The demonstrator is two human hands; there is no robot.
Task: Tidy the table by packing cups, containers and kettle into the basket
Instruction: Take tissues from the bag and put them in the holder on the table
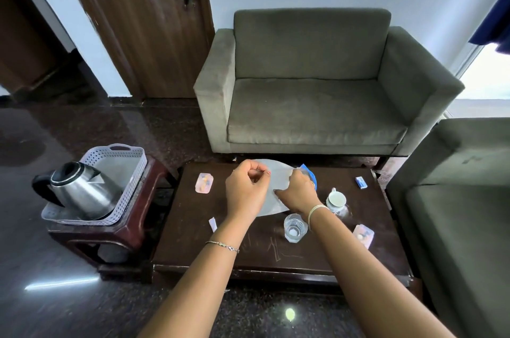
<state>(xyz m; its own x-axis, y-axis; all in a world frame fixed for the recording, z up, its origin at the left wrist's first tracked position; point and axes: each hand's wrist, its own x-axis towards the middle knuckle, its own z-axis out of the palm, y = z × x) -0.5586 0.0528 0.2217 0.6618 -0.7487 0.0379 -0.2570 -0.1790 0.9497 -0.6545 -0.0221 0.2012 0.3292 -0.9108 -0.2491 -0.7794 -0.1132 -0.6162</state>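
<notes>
Both hands hold a translucent plastic container with a blue lid [276,177] above the far middle of the dark wooden table [254,249]. My left hand [247,188] grips its left edge. My right hand [299,190] grips its right side by the blue rim. A steel kettle [82,188] with a black handle lies tilted in the white perforated basket [129,188] on a side stool to the left. A clear glass [294,227] and a white teacup [336,199] stand on the table to the right. Two small pink-tinted containers, one at the far left [204,182] and one at the right front [363,235], rest there too.
A small blue-and-white box [361,182] lies at the table's far right corner and a white paper slip [213,224] near my left wrist. A grey sofa [317,83] stands behind the table, another seat [455,213] at the right. The wooden stool [116,238] adjoins the table's left.
</notes>
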